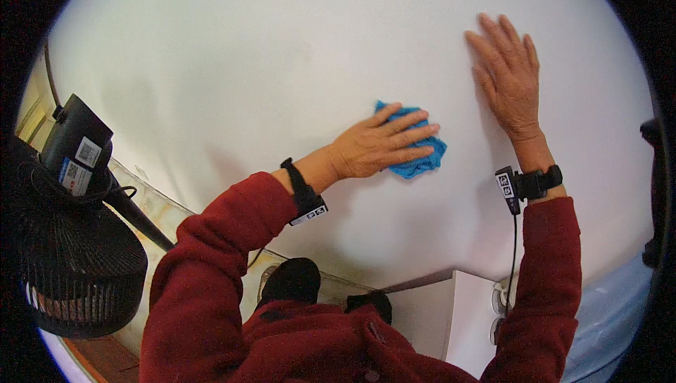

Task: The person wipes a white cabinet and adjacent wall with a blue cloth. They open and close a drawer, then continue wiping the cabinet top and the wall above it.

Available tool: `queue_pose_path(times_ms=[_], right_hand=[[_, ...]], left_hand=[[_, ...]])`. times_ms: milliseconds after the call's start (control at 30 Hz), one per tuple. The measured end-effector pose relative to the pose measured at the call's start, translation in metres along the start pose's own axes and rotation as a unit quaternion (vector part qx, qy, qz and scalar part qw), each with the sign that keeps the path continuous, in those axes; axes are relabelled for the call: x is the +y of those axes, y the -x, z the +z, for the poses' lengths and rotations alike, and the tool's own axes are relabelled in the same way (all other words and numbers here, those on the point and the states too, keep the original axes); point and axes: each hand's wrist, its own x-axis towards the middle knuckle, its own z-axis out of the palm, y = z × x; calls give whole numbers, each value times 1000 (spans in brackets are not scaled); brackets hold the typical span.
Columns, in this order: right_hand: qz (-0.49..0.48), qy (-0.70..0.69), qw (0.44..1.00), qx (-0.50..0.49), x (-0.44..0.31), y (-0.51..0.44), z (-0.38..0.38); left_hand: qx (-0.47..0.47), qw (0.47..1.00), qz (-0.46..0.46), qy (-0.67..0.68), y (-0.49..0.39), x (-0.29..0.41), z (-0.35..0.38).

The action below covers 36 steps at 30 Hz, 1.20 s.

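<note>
My left hand lies spread over a crumpled blue cloth, pressing it flat against a white wall. Cloth shows between the fingers and past their tips. Higher and to the right, my right hand is up at the same wall with its fingers apart and nothing in it; whether the whole palm touches is hidden. Faint grey marks and shadows show on the wall left of the cloth. Each wrist wears a black strap with a small device.
A black fan stands close on the left, with a black labelled box above it. Below are a marbled floor, my dark shoes and a white cabinet. Light blue fabric lies at lower right.
</note>
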Motion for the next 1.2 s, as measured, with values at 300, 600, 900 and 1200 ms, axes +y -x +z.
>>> queue_pose_path(times_ms=[300, 600, 900, 1200], right_hand=[[-8, -17, 999, 51, 5, 9, 1], [-25, -33, 997, 58, 6, 9, -1], [-29, -42, 996, 67, 8, 9, 1], [-45, -32, 996, 69, 11, 9, -3]], left_hand=[[271, 907, -308, -96, 15, -99, -53], [113, 961, -251, -36, 62, -39, -15], [227, 929, -276, -93, 58, -20, -28], [284, 892, -351, -29, 66, -29, -40]])
